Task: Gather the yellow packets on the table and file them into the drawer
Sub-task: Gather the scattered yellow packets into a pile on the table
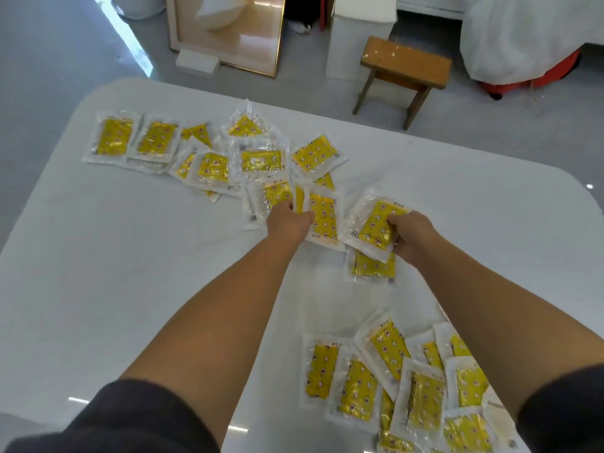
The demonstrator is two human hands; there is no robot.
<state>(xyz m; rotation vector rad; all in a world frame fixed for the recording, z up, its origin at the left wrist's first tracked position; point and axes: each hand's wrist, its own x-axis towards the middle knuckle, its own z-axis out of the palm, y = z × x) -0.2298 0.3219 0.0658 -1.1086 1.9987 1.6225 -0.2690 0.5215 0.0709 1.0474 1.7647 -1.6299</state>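
The white table (130, 289) was carrying yellow packets in two spreads: a long scatter toward the far edge (209, 152) and a heap at the near right corner (408, 380). Gathering stage, I'd say. Left hand (287, 220) pinched one packet (325, 220), right hand (413, 237) closed on another (376, 227), maybe two stacked, hard to tell. No drawer visible, so next up: stack more first.

The table (114, 273) lies bare across its left and near-left. Scattered packets (202, 152) crowd the far edge, another heap of packets (408, 380) fills the near right, and both arms cross the middle.
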